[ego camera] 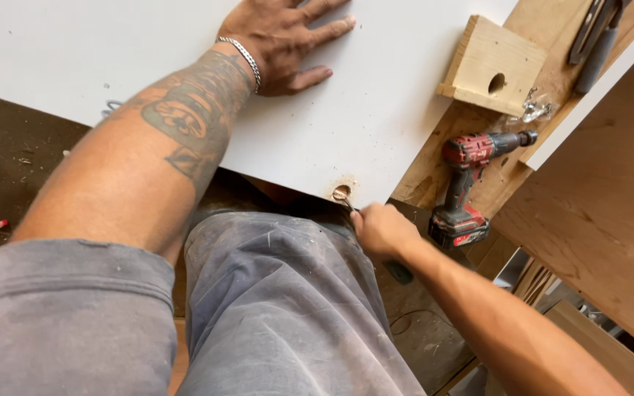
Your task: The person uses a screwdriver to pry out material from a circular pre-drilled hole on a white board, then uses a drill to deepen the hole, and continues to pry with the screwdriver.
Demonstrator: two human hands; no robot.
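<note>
Step in hand, as judged: a round recess (342, 193) near the front edge of a white panel (361, 117) is being worked or cleaned w/ a small tool.

- Left hand (282, 40): laid flat on the panel, fingers spread, palm pressed down. Nothing is gripped; the panel is held steady by it. A chain bracelet (243, 59) is worn at the wrist.
- Right hand (380, 229): closed in a fist round a thin metal tool (345, 200); only the tip is seen, set at the rim of the recess. The tool's kind can't be told; the handle is hidden in the fist.
- Recess: cut at the panel's near edge, just above the knee. Wood dust is seen round the rim. Depth can't be judged.
- Panel: laid over a table (9, 169) and overhanging toward the person's lap.

Next move, as judged: the tip is to be kept inside the rim, w/ firm downward pressure kept on the panel so it isn't shifted. A slip toward the lap is the risk.

Containers: none proper in view.
- Wooden block (487, 64) w/ a bored hole, at the panel's right edge; the hole looks empty.
- Small clear bag (536, 110) just beside the block; shiny hardware seems to be held in it, type not clear.
- Red drill (471, 183) is laid on a wood board (423, 176), well apart from both hands.
</note>
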